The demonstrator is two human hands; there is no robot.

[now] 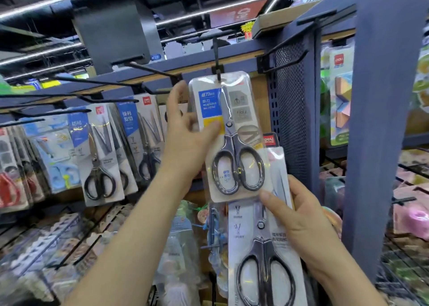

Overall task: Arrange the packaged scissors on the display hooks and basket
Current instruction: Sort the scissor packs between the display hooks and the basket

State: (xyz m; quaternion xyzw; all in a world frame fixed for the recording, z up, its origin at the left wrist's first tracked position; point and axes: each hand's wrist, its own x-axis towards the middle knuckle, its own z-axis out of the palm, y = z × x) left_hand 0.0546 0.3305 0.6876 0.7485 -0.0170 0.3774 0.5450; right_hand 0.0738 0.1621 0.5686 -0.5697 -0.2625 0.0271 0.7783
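My raised left hand (185,131) pinches the clear blister pack of black-handled scissors with a blue label (228,138), its top at the black metal hook (217,57) at twelve o'clock. My right hand (301,219) grips a second white-carded scissors pack (260,254) at five o'clock, overlapped by the first. Hanging scissors packs (99,152) crowd nine o'clock, and a blue perforated metal panel (292,110) stands at three.

Two hands (188,143), two hand-held scissor packs (232,143), at least three hanging packs (102,155)
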